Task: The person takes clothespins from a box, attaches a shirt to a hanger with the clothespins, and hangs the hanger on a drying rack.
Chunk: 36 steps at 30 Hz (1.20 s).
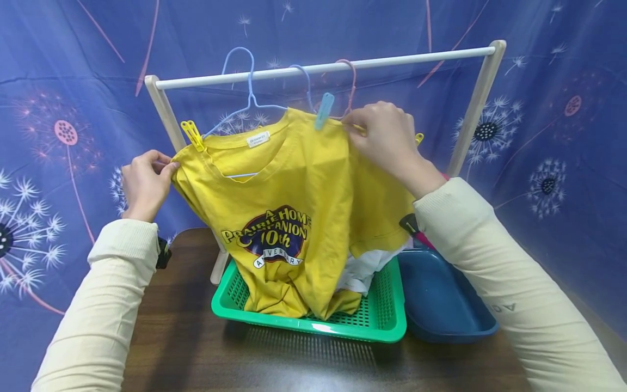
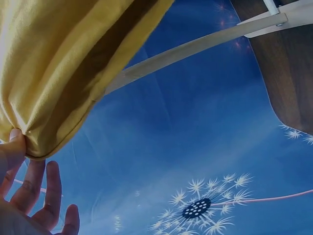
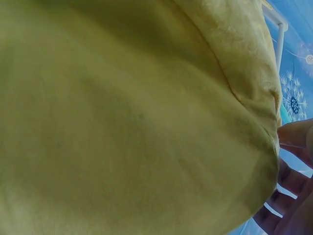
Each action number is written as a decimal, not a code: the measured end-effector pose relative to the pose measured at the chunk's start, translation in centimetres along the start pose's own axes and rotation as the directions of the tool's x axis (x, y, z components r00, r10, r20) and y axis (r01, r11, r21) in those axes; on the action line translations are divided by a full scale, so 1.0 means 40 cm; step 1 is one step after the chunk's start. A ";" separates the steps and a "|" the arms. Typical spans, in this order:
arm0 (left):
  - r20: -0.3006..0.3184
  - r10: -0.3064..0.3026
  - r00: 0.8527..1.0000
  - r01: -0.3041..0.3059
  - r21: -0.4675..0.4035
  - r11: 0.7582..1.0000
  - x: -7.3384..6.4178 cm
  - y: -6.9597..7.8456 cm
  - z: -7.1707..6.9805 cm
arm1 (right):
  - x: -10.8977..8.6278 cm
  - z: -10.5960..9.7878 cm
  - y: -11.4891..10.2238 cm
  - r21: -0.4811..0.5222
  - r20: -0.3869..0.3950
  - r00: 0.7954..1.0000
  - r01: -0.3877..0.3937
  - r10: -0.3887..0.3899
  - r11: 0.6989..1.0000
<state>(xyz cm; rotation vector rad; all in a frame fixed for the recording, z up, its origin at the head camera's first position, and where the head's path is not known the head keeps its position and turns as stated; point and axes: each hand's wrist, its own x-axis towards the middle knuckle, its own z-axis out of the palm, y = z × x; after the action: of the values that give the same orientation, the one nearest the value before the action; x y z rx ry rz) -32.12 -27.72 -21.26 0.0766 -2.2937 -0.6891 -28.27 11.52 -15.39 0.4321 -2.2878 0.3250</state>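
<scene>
A yellow printed T-shirt (image 1: 274,190) hangs on a blue hanger (image 1: 251,76), its lower part bunched in a green basket (image 1: 313,326). At the shirt's left shoulder, my left hand (image 1: 147,182) pinches the cloth between thumb and fingers; the left wrist view shows the other fingers spread below the hem. My right hand (image 1: 384,136) pinches the yellow cloth near the other shoulder, beside a light blue clothespin (image 1: 324,111). A yellow clothespin (image 1: 193,136) grips the left shoulder. Cloth fills most of the right wrist view, hiding the hanger there.
A white rail (image 1: 411,59) on wooden posts carries another blue hook (image 1: 305,81) and a pink hook (image 1: 351,81). White cloth (image 1: 362,269) lies in the basket. A dark blue tub (image 1: 441,294) stands right of it on the brown table (image 1: 181,337). Another yellow clothespin (image 1: 419,138) shows behind my right hand.
</scene>
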 end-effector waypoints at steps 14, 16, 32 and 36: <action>0.055 -0.019 0.998 0.017 0.039 0.999 -0.013 -0.040 0.021 | -0.024 0.034 -0.016 -0.022 0.072 0.996 0.046 -0.045 0.999; 0.075 -0.016 0.997 0.014 0.027 1.000 -0.014 -0.044 0.028 | -0.030 0.043 -0.015 -0.016 0.085 0.995 0.049 -0.048 0.999; 0.324 0.015 0.946 -0.029 0.039 0.999 -0.054 -0.082 0.049 | -0.073 0.042 0.016 0.032 0.090 0.987 0.131 -0.134 0.991; 0.400 -0.028 0.916 -0.015 0.104 0.994 -0.079 -0.092 0.042 | -0.100 0.024 0.035 0.047 0.052 0.989 0.139 -0.141 0.989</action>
<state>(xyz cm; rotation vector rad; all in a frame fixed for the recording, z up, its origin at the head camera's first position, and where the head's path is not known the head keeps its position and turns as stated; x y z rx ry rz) -31.45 -29.31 -26.10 -0.0107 -2.7254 -0.6311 -26.87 13.26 -19.12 0.6281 -2.2932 0.2956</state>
